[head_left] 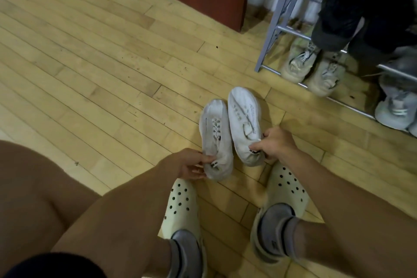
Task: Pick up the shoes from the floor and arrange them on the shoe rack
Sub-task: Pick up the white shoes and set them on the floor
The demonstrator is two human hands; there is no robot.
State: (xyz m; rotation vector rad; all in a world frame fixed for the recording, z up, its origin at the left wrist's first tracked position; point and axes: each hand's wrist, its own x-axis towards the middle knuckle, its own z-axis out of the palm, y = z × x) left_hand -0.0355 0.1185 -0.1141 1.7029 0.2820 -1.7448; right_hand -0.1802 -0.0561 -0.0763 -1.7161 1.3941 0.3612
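1. Your fingers [208, 160] on the left hand [187, 165] are pinched narrow around the heel of the left white sneaker [215, 140]. The fingers of your right hand [274, 142] are closed the same way on the heel of the right white sneaker [244, 124].
2. Both sneakers lie side by side on the wooden floor [101, 74], toes pointing away from you, just ahead of the pale clogs [182, 207] you are wearing. Whether they are already lifted clear of the floor, you cannot tell from this view.
3. The shoe rack [277, 27], a grey metal frame, stands to your upper right, near the sneakers. Its lowest rail holds beige sneakers [309, 67] and grey sneakers [392, 108]; black shoes [352, 11] sit on the tier above.
4. The white sneakers look light and soft; the heel fabric creases under your grip. They will likely sag at the toe when lifted.
5. A firmer hold would be at the stiff heel counter or inside the collar, thumb in, so each shoe stays level as you carry it to a free spot on the rack.
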